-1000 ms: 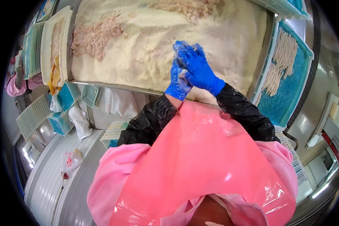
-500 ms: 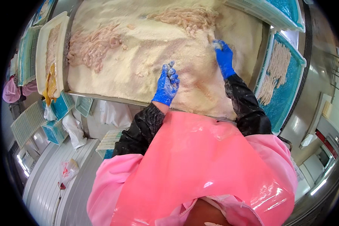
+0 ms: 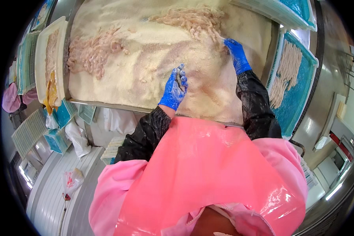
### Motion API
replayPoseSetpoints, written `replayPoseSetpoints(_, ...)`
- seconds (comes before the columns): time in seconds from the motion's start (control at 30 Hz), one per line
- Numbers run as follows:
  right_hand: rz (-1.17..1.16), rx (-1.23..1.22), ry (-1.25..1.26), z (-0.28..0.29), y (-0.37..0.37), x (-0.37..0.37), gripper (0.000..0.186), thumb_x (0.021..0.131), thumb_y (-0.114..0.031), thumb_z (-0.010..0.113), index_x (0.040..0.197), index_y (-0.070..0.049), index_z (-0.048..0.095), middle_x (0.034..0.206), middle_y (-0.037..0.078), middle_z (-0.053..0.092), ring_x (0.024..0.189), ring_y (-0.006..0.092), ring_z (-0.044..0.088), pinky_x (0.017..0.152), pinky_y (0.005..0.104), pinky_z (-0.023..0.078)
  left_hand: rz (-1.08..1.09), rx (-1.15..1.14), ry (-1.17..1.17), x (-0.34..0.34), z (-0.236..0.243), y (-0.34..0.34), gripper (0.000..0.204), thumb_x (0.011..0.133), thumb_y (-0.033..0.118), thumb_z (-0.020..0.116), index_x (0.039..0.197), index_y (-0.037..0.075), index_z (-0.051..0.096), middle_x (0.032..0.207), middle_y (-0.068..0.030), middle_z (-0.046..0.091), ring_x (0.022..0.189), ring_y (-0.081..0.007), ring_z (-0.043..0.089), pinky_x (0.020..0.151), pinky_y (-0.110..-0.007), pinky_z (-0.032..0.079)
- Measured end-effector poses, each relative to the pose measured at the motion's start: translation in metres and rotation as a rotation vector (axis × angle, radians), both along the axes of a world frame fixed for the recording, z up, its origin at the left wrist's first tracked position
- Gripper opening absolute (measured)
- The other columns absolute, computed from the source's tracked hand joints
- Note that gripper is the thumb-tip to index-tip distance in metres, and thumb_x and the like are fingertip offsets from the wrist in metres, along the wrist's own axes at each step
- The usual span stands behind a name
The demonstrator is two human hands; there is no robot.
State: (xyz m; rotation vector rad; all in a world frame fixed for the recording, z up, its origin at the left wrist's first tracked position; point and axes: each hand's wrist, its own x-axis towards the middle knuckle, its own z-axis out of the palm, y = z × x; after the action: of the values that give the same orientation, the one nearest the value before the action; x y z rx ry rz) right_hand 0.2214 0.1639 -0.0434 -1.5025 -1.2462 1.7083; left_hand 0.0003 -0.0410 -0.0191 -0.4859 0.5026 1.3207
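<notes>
My left hand [image 3: 174, 88], in a crumb-dusted blue glove, hovers over the bed of pale breading crumbs [image 3: 153, 88] with its fingers curled. Something greyish shows between those fingers, too small to make out. Farther off and to the right, my right hand [image 3: 237, 56], gloved in blue too, pinches the end of a pale raw meat strip at the near right edge of a heap of raw meat strips [image 3: 192, 19]. A second heap of raw meat strips [image 3: 92, 55] lies on the crumbs at the left.
On the right, a blue tray [image 3: 305, 92] carries rows of coated strips [image 3: 289, 63]. Another blue-and-white tray [image 3: 277, 13] stands at the far right. Left of the metal-edged crumb table is a white tub [image 3: 40, 65] with wet meat and a yellowish cloth-like piece over its end.
My right hand has shifted slightly upward against the heap, and its fingers now close on a strip's end. The left hand's fingers have curled a little more; it stays in about the same place.
</notes>
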Motion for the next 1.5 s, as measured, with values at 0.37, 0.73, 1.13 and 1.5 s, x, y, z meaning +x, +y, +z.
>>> replayPoseSetpoints(0.37,0.149,0.155,0.268,0.043,-0.027,-0.063,0.016,0.085,-0.016,0.062,0.092,-0.001,0.064,0.082,0.0,0.062,0.073,0.0089,0.055,0.068,0.024,0.046,-0.028,0.016,0.047,-0.002,0.005,0.004,0.033,0.095,0.027,0.045,0.124,0.011,0.048,0.081,0.0033,0.06,0.065,-0.0083,0.055,0.053,-0.021,0.044)
replayPoseSetpoints(0.73,-0.169,0.777,-0.462,0.025,-0.031,-0.055,0.024,0.081,-0.03,0.063,0.086,-0.007,0.064,0.083,0.013,0.063,0.077,0.0298,0.061,0.066,0.0348,0.047,0.06,-0.021,0.115,-0.026,0.004,0.001,0.037,0.094,0.024,0.047,0.129,0.012,0.045,0.083,0.0037,0.058,0.062,-0.0081,0.051,0.052,-0.023,0.043)
replayPoseSetpoints(1.13,0.008,-0.162,0.066,0.019,-0.075,-0.006,0.026,0.088,-0.015,0.056,0.108,0.002,0.06,0.085,0.004,0.065,0.07,0.011,0.06,0.062,0.0227,0.047,0.044,0.009,-0.007,-0.012,0.002,-0.004,0.03,0.094,0.023,0.045,0.121,0.01,0.05,0.083,0.0007,0.062,0.064,-0.0105,0.057,0.051,-0.022,0.045)
replayPoseSetpoints(1.5,0.265,0.381,-0.863,0.054,-0.111,0.026,0.041,0.076,-0.034,0.068,0.107,-0.007,0.063,0.089,0.014,0.065,0.081,0.0293,0.063,0.074,0.0346,0.049,-0.025,0.119,-0.079,0.001,0.019,0.001,0.036,0.094,0.022,0.044,0.128,0.009,0.046,0.089,-0.0003,0.062,0.071,-0.0115,0.057,0.058,-0.025,0.047)
